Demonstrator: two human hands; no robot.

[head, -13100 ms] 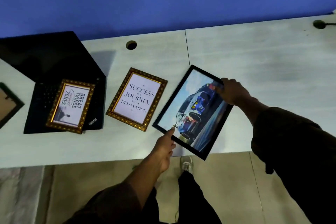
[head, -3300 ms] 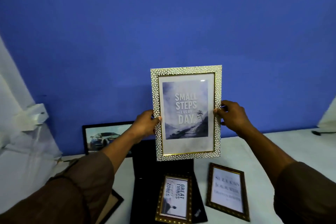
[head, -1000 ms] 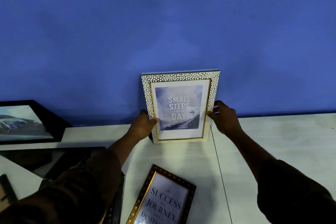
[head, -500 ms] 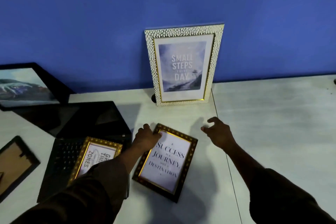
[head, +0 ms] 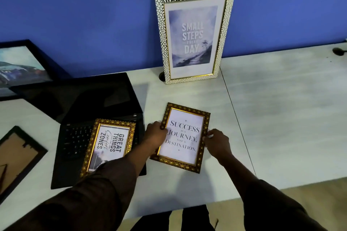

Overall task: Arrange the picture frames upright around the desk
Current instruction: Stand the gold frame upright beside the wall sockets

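Note:
A gold-framed "Success is a journey" picture (head: 183, 137) lies flat on the white desk (head: 281, 118). My left hand (head: 155, 136) grips its left edge and my right hand (head: 216, 141) grips its right edge. Behind it, the white pebbled "Small steps every day" frame (head: 194, 33) stands upright against the blue wall. A second gold frame, "Great things" (head: 109, 143), rests flat on a black laptop (head: 90, 110). A black-framed car picture (head: 20, 67) leans at the far left. Another black frame (head: 15, 157) lies face down at the left edge.
The laptop is open, its screen tilted far back beside the frames. A cable hole (head: 161, 77) sits just left of the standing frame's base. A dark cable end (head: 338, 51) lies at the far right. The desk's front edge runs below my arms.
Both hands have left the pebbled frame, which stays upright by the wall. They have come down and closed on the two sides of the "Success" frame.

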